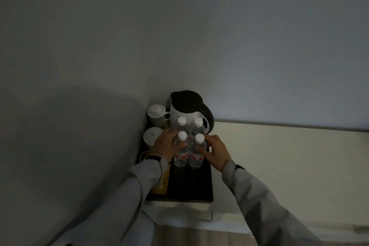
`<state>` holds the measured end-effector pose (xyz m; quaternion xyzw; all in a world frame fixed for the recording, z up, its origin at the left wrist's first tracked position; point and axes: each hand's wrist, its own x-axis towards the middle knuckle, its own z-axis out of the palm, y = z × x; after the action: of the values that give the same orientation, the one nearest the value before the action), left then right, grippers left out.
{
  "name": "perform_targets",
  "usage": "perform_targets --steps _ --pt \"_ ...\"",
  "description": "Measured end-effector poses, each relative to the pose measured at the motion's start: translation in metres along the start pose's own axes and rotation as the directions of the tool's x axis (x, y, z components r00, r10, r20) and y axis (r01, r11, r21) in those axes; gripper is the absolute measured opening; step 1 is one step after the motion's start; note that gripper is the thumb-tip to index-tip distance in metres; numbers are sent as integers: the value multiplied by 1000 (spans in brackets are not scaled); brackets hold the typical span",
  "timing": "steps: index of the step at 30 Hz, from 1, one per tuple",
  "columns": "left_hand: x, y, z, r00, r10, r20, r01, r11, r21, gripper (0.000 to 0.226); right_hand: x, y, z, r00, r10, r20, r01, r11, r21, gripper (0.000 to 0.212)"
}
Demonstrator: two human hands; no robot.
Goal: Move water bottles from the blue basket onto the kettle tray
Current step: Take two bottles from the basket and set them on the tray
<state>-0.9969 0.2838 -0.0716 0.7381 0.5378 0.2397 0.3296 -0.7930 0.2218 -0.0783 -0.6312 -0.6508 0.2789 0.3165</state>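
I saw the tray's (191, 185) near end bare and the counter (279, 156) open rightward, while kettle (187, 112), cups (156, 114) and wall (79, 126) blocked behind and left.

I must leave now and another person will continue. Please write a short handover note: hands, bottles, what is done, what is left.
Left hand: on the left side of the front-left bottle.
Right hand: fingers on the front-right bottle.
Four bottles stand upright, two by two, on the black tray, in front of the kettle. Two lidded cups stand at the left.
Done: four bottles placed.
Left: the basket is out of view; check it for more bottles.
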Motion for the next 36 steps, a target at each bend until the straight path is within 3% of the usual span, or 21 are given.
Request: perform_targets --steps 17,36 --pt "-6 -4 1 999 3 -54 -4 1000 -18 45 0 -4 -6 1000 14 -8 -14 1000 -7 46" --pt "-17 -1 -5 1000 11 -14 -12 1000 -25 45 -6 -12 -12 999 47 -27 -48 999 -15 43"
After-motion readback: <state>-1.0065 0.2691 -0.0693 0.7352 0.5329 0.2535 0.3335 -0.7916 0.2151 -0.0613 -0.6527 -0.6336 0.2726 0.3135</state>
